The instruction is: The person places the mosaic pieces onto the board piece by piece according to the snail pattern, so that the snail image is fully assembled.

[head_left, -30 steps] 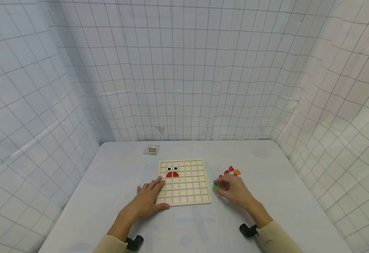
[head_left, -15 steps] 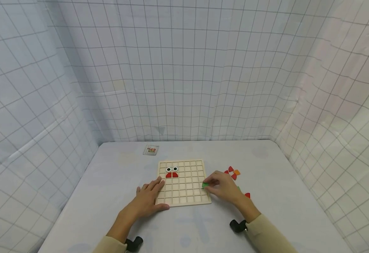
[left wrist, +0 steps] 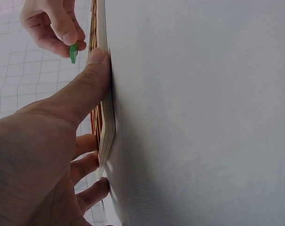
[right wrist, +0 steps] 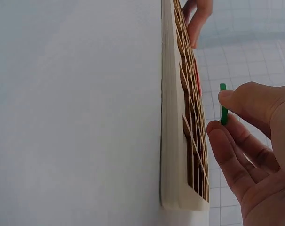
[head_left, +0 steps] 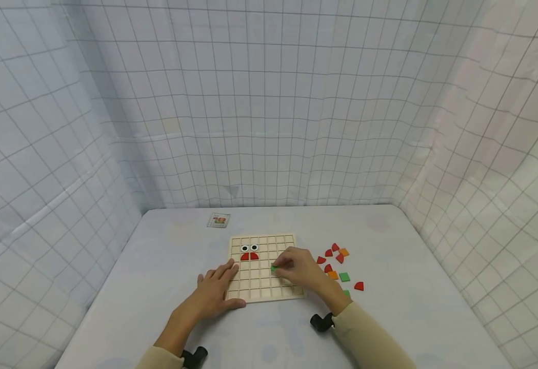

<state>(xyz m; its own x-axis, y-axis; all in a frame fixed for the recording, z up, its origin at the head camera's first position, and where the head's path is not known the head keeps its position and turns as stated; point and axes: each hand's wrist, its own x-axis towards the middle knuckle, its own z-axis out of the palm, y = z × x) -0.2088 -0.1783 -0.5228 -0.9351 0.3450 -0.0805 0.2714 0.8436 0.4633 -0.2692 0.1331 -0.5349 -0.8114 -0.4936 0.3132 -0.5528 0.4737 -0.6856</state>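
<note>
A green square tile (right wrist: pixel 224 104) is pinched between thumb and fingers of my right hand (head_left: pixel 298 267), held above the wooden grid board (head_left: pixel 256 294). My left hand (head_left: pixel 214 292) rests on the board's left edge, fingers spread and thumb (left wrist: pixel 93 77) at the near corner. In the board's upper left cells sit two round eye tiles (head_left: pixel 249 248), black on white. Directly below them lie two red quarter-round tiles (head_left: pixel 250 256).
Loose red, orange and green tiles lie right of the board, among them a green square (head_left: pixel 344 277) and a red piece (head_left: pixel 359 286). A small picture card (head_left: pixel 219 220) lies behind the board. Grid-patterned white sheets surround the table.
My right hand has carried the green tile leftward from the loose pieces to over the board, uncovering more tiles on the right. The left hand has stayed on the board.
</note>
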